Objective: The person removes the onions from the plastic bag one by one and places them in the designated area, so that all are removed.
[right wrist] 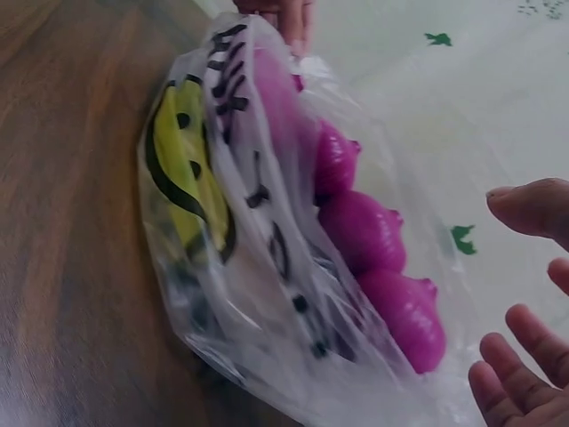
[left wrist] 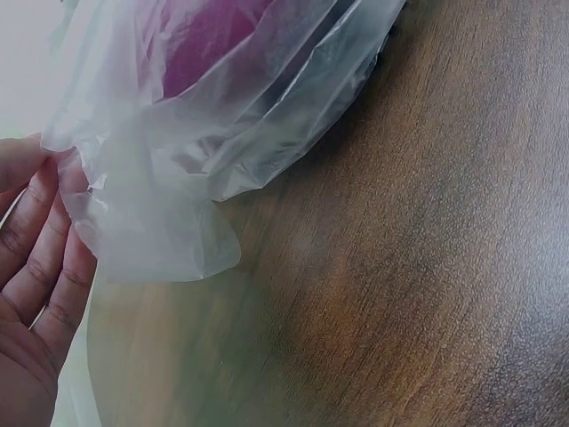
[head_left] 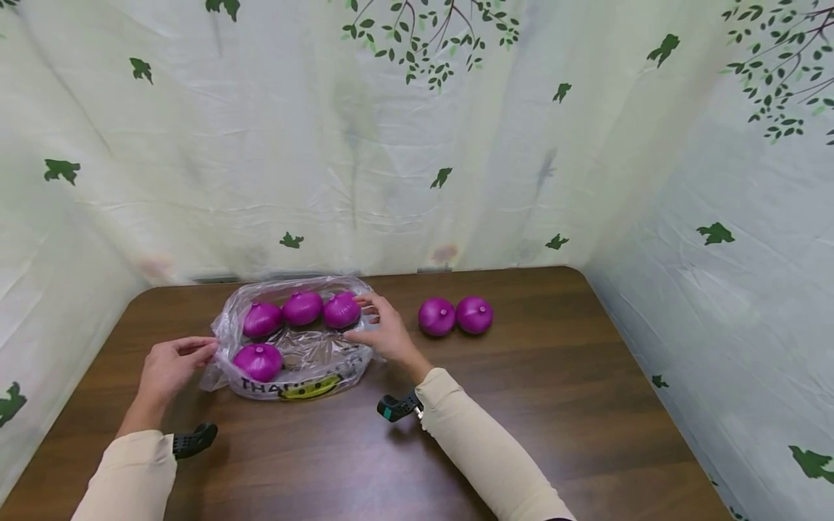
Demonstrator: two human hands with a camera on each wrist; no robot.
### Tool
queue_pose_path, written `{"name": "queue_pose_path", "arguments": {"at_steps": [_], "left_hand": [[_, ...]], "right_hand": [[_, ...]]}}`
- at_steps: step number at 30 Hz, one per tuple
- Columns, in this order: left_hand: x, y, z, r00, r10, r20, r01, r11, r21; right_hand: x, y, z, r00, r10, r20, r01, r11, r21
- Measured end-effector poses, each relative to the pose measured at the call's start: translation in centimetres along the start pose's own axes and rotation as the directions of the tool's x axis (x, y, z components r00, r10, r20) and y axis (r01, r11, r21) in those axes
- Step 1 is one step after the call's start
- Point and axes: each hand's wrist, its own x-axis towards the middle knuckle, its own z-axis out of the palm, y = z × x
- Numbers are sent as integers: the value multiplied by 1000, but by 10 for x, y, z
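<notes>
A clear plastic bag (head_left: pixel 293 391) with a yellow smile print lies spread open on the table. Inside it sit several purple onions: three in a back row, such as the middle onion (head_left: pixel 302 308), and one front-left onion (head_left: pixel 258 362). My left hand (head_left: pixel 172 365) pinches the bag's left edge between thumb and fingers, as the left wrist view also shows. At the bag's right side my right hand (head_left: pixel 389 331) is spread beside the right-hand onion (head_left: pixel 342 310). In the right wrist view its fingers (right wrist: pixel 533 334) and thumb are apart, with nothing between them.
Two more purple onions, a left one (head_left: pixel 436 317) and a right one (head_left: pixel 475 315), stand side by side on the wooden table (head_left: pixel 554 405), right of the bag. A pale curtain (head_left: pixel 313 159) with green leaf prints hangs behind the table and along its sides.
</notes>
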Motion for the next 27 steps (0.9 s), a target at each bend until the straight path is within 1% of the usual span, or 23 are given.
{"name": "queue_pose_path", "arguments": {"at_steps": [4, 7, 9, 11, 14, 16, 22, 25, 27], "left_hand": [[0, -1, -1, 1000, 6, -2, -6, 1000, -2], [0, -1, -1, 1000, 9, 1, -9, 1000, -6], [0, 0, -1, 1000, 8, 2, -8, 1000, -11], [0, 0, 0, 1000, 6, -1, -6, 1000, -15], [0, 0, -1, 1000, 1, -2, -1, 1000, -24], [0, 0, -2, 1000, 1, -4, -1, 1000, -26], [1, -4, -4, 1000, 2, 5, -2, 1000, -28], [0, -5, -5, 1000, 1, 4, -1, 1000, -21], [-1, -6, -5, 1000, 1, 3, -1, 1000, -16]], "right_hand": [[2, -1, 12, 1000, 9, 6, -9, 1000, -11], [3, -3, 21, 1000, -23, 13, 24, 1000, -4], [0, -16, 24, 999, -38, 26, 38, 999, 11], [1, -17, 29, 999, -41, 32, 41, 999, 2], [3, -20, 37, 999, -17, 42, 17, 1000, -8], [8, -13, 46, 999, -7, 48, 8, 1000, -22], [11, -25, 65, 998, 10, 65, -9, 1000, -21], [10, -29, 72, 997, 44, 69, -41, 998, -45], [11, -31, 76, 995, 52, 80, -48, 997, -59]]}}
